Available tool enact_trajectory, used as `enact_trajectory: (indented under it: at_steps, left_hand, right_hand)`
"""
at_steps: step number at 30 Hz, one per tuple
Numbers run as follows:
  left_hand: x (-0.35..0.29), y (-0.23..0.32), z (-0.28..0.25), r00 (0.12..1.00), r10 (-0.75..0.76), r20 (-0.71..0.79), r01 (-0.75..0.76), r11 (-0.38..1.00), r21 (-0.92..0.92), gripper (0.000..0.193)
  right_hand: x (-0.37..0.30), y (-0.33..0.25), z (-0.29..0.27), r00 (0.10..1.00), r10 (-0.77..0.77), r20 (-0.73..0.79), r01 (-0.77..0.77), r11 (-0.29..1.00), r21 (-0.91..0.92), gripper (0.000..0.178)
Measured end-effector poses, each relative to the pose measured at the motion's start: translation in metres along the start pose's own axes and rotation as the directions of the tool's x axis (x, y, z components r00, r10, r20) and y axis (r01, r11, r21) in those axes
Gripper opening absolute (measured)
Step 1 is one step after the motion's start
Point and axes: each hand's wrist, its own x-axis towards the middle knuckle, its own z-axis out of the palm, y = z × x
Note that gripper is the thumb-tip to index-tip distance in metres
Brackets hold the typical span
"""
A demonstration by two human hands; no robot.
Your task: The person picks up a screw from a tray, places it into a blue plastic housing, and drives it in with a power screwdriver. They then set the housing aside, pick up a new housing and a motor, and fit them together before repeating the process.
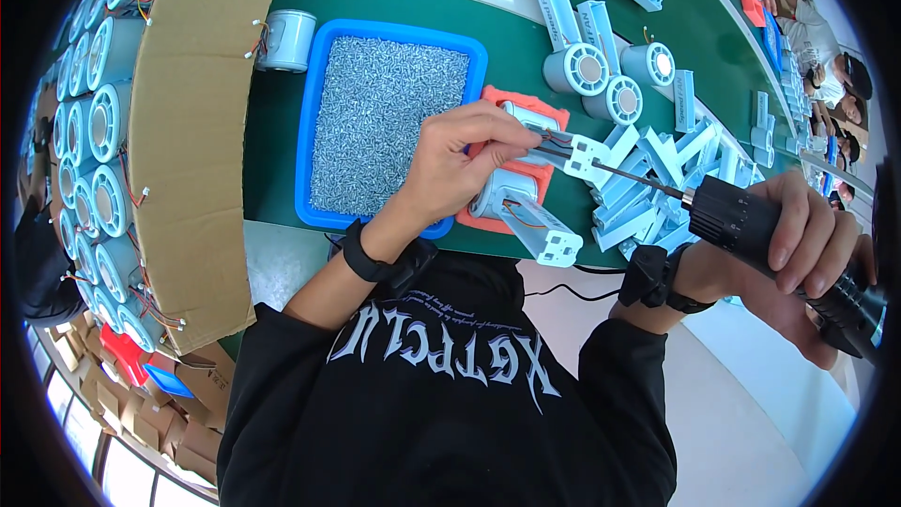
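My right hand (812, 249) is wrapped round a black electric screwdriver (737, 218), its long bit pointing left. The bit's tip meets the white end plate of a light blue fan handle (584, 156). My left hand (469, 152) is closed in a pinch at the handle's channel, beside dark wires; what lies between the fingertips is hidden. Nearer me, a second fan body (505, 190) with its handle (544, 233) sticks out to the lower right, an orange wire along its channel. Both fan bodies rest in red-orange padded holders (547, 178).
A blue tray (306, 131) full of small silver screws stands left of the holders. Loose handle pieces (648, 178) lie heaped to the right. Several fan units (576, 69) stand farther back. A cardboard box edge (192, 131) borders stacked motor housings (111, 119). Other people sit far right.
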Motion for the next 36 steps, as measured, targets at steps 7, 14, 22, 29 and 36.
enact_trajectory:
  at_steps: [7,14,22,29,36]
  left_hand:
    - [0.003,0.013,0.0,0.996,-0.046,0.075,0.036,0.991,0.127,0.018]
    - [0.008,0.017,-0.017,0.99,0.125,0.063,-0.14,0.901,0.41,0.03]
    - [0.005,0.007,-0.004,0.98,0.012,0.199,-0.121,0.83,0.544,0.041]
    - [0.007,0.006,0.0,0.986,-0.024,0.165,-0.074,0.825,0.56,0.04]
    - [0.007,0.003,0.002,0.991,-0.006,0.135,-0.069,0.835,0.547,0.038]
  right_hand:
    - [-0.001,-0.002,-0.004,1.0,-0.008,0.023,0.008,1.0,0.013,0.065]
    - [0.004,0.01,0.01,0.964,0.07,0.257,-0.056,0.997,-0.06,0.069]
    - [0.005,0.023,0.021,0.944,0.08,0.321,-0.049,0.993,-0.105,0.07]
    - [0.01,0.023,0.019,0.911,0.1,0.4,-0.06,0.992,-0.111,0.071]
    - [0.011,0.026,0.019,0.891,0.069,0.449,-0.032,0.996,-0.089,0.068]
